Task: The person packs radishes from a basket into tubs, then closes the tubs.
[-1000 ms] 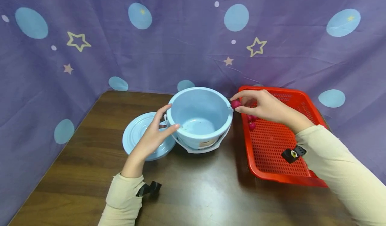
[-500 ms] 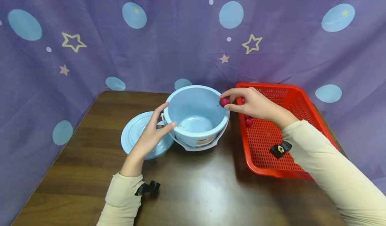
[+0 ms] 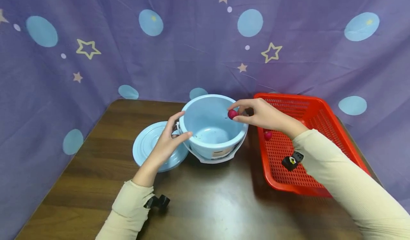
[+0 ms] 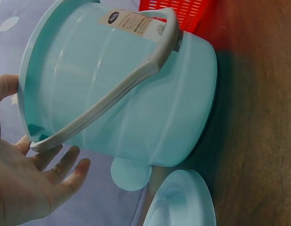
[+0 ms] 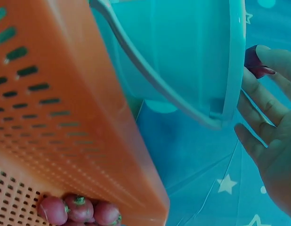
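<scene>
A light-blue bucket (image 3: 209, 145) with a pale handle (image 4: 119, 92) stands on the table, its top uncovered. My right hand (image 3: 261, 115) pinches a red radish (image 3: 232, 114) between thumb and fingers, just above the right part of the bucket's opening. The right wrist view shows that radish (image 5: 254, 61) beyond the rim. My left hand (image 3: 166, 140) rests its loosely spread thumb and finger against the left of the rim; the other fingers (image 4: 65, 165) lie beneath the handle's pivot. Several radishes (image 5: 79, 208) sit in a corner of the red basket (image 3: 266, 168).
Left of the bucket, partly behind my left hand, lies a round light-blue lid (image 3: 145, 142). The basket stands to the right of the bucket on the brown wooden table (image 3: 205, 197). A purple curtain (image 3: 198, 55) with stars and dots hangs behind the table.
My right hand has carried the radish leftward from the basket's edge, across the bucket's rim to above its opening. My left hand stays at the rim.
</scene>
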{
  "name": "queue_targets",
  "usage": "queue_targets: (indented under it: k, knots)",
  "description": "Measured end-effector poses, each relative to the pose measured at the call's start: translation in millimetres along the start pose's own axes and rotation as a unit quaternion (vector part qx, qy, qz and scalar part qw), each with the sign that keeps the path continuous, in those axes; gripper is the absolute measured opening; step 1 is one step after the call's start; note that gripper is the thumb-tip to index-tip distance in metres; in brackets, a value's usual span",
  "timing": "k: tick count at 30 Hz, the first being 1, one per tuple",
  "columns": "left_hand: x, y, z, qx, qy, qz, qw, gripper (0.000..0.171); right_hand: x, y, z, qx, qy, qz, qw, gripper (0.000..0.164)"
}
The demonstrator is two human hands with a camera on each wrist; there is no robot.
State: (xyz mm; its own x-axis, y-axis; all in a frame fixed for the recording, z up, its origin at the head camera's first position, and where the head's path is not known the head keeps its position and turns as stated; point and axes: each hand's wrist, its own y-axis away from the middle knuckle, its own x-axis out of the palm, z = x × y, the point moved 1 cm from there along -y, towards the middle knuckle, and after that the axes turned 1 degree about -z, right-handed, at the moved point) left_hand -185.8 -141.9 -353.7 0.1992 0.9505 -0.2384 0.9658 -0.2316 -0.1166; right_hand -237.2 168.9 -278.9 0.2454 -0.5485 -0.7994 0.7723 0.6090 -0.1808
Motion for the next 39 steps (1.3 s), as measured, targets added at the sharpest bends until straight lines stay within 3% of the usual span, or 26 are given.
queue_targets:
  k: [9,16,22,31,39]
  knots:
    - [-7.1,-10.9,-4.5,0.012,-0.003,-0.005,0.9999,0.068,6,-25,12,-0.026,0.009,0.030,0.999,0.033]
    - [-3.7,-10.4,-2.2,0.023,-0.071,-0.007,0.9972,0.067,18,-35,18,-0.030,0.007,0.065,0.997,0.033]
    - [-1.2,-8.9,-0.9,0.013,-0.062,-0.008,0.9980,0.069,27,-36,19,-0.031,0.022,0.086,0.996,0.031]
    - [1.6,-5.1,-2.9,0.001,-0.061,0.000,0.9982,0.070,32,-34,17,-0.034,0.037,0.082,0.995,0.031]
    - [2.2,-2.4,-1.9,-0.003,-0.068,0.007,0.9976,0.072,18,-27,16,-0.023,0.020,0.053,0.998,0.036]
